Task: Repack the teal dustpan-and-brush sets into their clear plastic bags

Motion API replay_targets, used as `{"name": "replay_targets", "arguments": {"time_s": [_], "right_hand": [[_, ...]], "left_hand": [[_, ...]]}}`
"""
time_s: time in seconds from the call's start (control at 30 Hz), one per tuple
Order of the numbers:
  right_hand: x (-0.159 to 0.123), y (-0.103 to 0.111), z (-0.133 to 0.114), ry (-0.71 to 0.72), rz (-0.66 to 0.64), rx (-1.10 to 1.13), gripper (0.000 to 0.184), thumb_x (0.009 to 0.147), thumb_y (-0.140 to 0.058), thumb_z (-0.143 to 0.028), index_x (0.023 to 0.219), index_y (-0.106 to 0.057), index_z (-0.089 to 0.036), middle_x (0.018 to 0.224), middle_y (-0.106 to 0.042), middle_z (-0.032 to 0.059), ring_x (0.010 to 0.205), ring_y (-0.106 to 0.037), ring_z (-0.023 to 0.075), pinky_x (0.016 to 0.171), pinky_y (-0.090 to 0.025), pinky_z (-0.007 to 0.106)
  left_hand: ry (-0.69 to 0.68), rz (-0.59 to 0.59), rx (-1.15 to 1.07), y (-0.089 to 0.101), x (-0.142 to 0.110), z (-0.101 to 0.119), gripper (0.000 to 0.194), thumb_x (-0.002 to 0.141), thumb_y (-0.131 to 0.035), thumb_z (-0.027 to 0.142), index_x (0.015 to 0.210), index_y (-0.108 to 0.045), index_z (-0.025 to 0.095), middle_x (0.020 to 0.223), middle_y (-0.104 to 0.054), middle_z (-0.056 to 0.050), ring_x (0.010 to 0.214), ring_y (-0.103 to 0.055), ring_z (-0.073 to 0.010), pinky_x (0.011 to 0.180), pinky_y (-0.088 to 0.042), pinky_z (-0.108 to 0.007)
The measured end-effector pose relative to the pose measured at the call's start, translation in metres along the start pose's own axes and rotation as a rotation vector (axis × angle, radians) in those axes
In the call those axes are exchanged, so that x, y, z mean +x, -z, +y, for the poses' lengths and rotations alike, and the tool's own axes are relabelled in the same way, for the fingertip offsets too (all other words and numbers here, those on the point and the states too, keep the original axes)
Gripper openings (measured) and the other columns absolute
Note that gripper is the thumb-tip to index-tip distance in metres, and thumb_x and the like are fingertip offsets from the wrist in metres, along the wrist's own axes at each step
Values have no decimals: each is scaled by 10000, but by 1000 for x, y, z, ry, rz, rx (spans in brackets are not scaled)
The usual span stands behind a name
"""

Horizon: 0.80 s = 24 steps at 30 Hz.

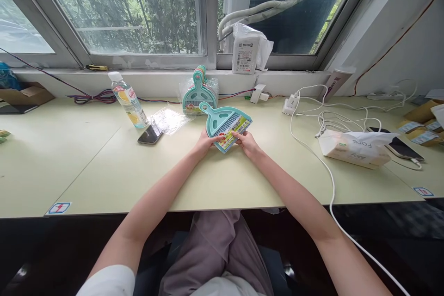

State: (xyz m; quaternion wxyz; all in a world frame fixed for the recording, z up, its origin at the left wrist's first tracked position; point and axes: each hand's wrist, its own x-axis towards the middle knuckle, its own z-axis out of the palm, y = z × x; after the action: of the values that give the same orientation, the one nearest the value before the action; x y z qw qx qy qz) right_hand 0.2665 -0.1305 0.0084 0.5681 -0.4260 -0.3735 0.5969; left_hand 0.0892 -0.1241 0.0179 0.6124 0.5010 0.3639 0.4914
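Observation:
Both my hands hold a small teal dustpan-and-brush set (224, 122) with a colourful label card, just above the pale green desk (104, 166). My left hand (205, 141) grips its left edge with the fingers closed on it. At the label end, my right hand (247, 141) pinches the card. Behind it, against the wall, a stack of the same teal dustpans (198, 92) stands in a clear plastic bag.
A drink bottle (128, 101), a dark phone (150, 134) and an empty clear bag (169, 119) lie to the left. On the right are a tissue pack (354, 148), white cables (326, 115), another phone (402, 148) and boxes (421, 122). A parcel (247, 51) sits on the windowsill.

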Motion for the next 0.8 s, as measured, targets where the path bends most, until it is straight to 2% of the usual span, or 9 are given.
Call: {"name": "replay_targets", "arguments": {"time_s": [0.27,0.33,0.4,0.5,0.57,0.6,0.67,0.73,0.8], "right_hand": [[-3,-3,0,49,64,1,286,647,-830,-215,863,-652,-156,960,-744,56,912,-705,209,880,-587,356],[-4,-3,-2,76,76,14,269,651,-825,-205,855,-655,-162,959,-745,50,939,-699,211,889,-586,358],[-4,-2,-5,100,79,28,264,653,-821,-194,856,-656,-164,975,-743,51,964,-694,214,900,-583,360],[-3,2,-11,121,87,41,262,662,-812,-185,871,-653,-167,1003,-738,53,981,-691,214,918,-577,361],[-2,5,-13,120,97,45,258,671,-803,-178,879,-651,-168,1005,-737,51,979,-693,211,927,-574,362],[-2,6,-14,116,103,45,255,674,-801,-174,878,-649,-168,1002,-738,51,975,-694,209,930,-572,364],[-2,7,-14,108,109,35,254,675,-800,-171,875,-644,-170,997,-738,51,968,-697,208,935,-570,370],[-2,7,-14,101,107,19,259,673,-802,-168,872,-638,-174,996,-738,49,963,-699,206,935,-570,376],[-3,6,-14,95,104,9,258,672,-799,-158,870,-634,-175,986,-739,46,959,-699,203,932,-571,376]], "left_hand": [[-41,-81,60,3,4,-5,640,592,-831,329,1150,-553,186,1141,-656,-100,1020,-649,-273,844,-565,-419],[-38,-80,98,5,7,-2,602,672,-772,403,1180,-523,198,1166,-642,-103,1012,-652,-266,817,-570,-410],[-62,-48,170,11,11,4,516,816,-598,503,1224,-478,210,1180,-633,-107,1006,-655,-257,798,-570,-417],[-268,198,477,34,16,16,416,947,-347,457,1289,-417,230,1240,-606,-107,1113,-609,-242,882,-537,-433],[-401,431,899,58,18,22,415,915,-448,329,1317,-416,228,1355,-534,-116,1296,-471,-255,1016,-455,-447],[-399,495,1120,70,18,25,464,873,-509,267,1327,-431,215,1410,-486,-129,1374,-373,-279,1071,-396,-470],[-275,483,1440,95,16,29,471,820,-525,157,1291,-512,176,1399,-502,-158,1397,-332,-320,1131,-275,-537],[-129,392,1549,113,13,33,384,818,-436,69,1128,-643,161,1208,-646,-155,1252,-516,-306,1124,-269,-546],[-170,447,1539,122,10,40,345,805,-413,42,911,-713,174,1050,-710,-123,1124,-605,-275,1158,-220,-528]]}}
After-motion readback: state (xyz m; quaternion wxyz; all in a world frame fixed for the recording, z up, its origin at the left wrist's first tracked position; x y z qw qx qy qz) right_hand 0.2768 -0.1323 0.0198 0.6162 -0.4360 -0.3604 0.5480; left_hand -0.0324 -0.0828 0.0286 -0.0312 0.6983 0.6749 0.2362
